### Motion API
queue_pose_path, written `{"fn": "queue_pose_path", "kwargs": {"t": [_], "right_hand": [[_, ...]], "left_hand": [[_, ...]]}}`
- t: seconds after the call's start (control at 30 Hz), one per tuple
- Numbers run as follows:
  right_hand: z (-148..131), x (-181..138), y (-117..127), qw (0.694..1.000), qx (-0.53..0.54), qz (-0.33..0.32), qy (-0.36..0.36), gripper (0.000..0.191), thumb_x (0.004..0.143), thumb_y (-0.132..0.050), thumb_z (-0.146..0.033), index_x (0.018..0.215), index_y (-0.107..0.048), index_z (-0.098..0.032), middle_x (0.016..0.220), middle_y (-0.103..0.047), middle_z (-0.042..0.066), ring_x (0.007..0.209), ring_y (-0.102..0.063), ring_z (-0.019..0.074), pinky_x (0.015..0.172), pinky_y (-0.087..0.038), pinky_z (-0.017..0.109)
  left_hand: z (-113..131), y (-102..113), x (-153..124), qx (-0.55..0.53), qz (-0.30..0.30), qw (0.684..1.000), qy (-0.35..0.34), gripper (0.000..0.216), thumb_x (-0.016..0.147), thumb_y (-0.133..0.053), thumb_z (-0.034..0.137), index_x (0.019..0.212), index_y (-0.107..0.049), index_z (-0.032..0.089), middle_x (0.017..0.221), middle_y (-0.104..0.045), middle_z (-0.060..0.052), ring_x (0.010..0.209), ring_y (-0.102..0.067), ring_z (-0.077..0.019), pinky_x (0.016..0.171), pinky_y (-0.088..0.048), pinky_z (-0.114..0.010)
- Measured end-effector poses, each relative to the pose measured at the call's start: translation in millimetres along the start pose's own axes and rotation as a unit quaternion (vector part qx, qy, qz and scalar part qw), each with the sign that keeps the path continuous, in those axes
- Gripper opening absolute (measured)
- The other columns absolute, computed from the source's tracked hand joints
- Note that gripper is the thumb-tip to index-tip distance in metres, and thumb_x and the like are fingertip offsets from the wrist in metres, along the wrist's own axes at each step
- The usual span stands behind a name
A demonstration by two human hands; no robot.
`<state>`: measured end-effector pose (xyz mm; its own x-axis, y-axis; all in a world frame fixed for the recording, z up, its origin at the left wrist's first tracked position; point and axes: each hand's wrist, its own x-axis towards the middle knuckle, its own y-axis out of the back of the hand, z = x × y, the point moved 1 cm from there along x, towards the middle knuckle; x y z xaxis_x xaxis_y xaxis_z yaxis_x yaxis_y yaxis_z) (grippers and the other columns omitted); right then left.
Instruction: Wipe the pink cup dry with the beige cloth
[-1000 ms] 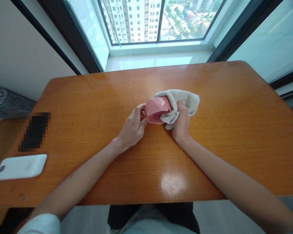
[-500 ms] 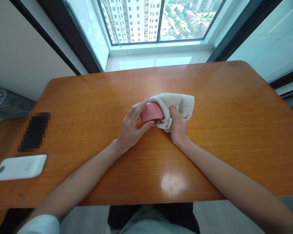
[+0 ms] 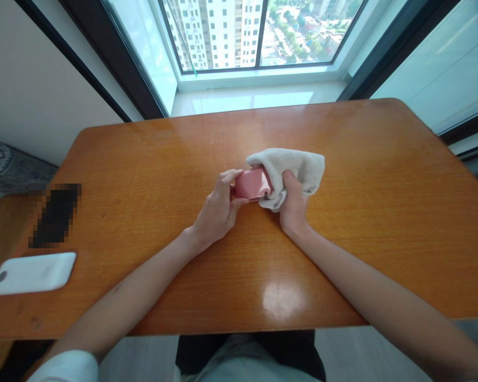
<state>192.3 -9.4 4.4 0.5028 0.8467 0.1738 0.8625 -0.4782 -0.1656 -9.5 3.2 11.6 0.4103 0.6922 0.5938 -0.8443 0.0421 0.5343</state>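
Near the middle of the table, a small pink object [image 3: 252, 183] with a smooth, shiny surface is held between my hands; its exact kind I cannot make out. My left hand [image 3: 220, 208] grips its left end, thumb below and fingers above. A light grey cloth [image 3: 300, 164] covers the object's right end. My right hand [image 3: 295, 207] is closed on the cloth, thumb on top, and its other fingers are hidden underneath.
The wooden table [image 3: 151, 175] spreads around both arms. At its left edge lie a white rounded device [image 3: 34, 273] and a dark, pixelated object [image 3: 56, 215]. A window [image 3: 258, 37] stands beyond the far edge.
The pink object has turned and shifted slightly right, along with the cloth. My left fingers have closed more tightly on its left end. My right hand has moved a little to the right.
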Motion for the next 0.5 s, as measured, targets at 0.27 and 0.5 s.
{"fn": "queue_pose_path", "kwargs": {"t": [0.27,0.5], "right_hand": [[-13.6,3.9,-5.8,0.999,0.01,-0.014,-0.036,0.039,0.102,-0.067,-0.062,0.096,-0.075,-0.025,0.095,-0.081,0.002,0.094,-0.082,0.0199,0.078,-0.067,0.029],[-17.0,5.3,-7.1,0.99,-0.017,-0.036,-0.136,0.052,0.095,-0.07,-0.075,0.078,-0.06,-0.026,0.06,-0.056,-0.006,0.046,-0.051,0.0124,0.036,-0.038,0.024]], "left_hand": [[2.2,2.6,1.0,0.041,-0.032,0.999,-0.007,0.063,0.121,-0.048,0.036,0.177,-0.026,0.02,0.165,-0.054,-0.024,0.141,-0.066,-0.0327,0.116,-0.062,-0.049],[-3.1,3.5,1.3,0.052,-0.023,0.994,0.097,0.061,0.104,-0.056,0.022,0.162,-0.039,0.02,0.131,-0.072,-0.013,0.1,-0.074,-0.0234,0.094,-0.064,-0.039]]}}
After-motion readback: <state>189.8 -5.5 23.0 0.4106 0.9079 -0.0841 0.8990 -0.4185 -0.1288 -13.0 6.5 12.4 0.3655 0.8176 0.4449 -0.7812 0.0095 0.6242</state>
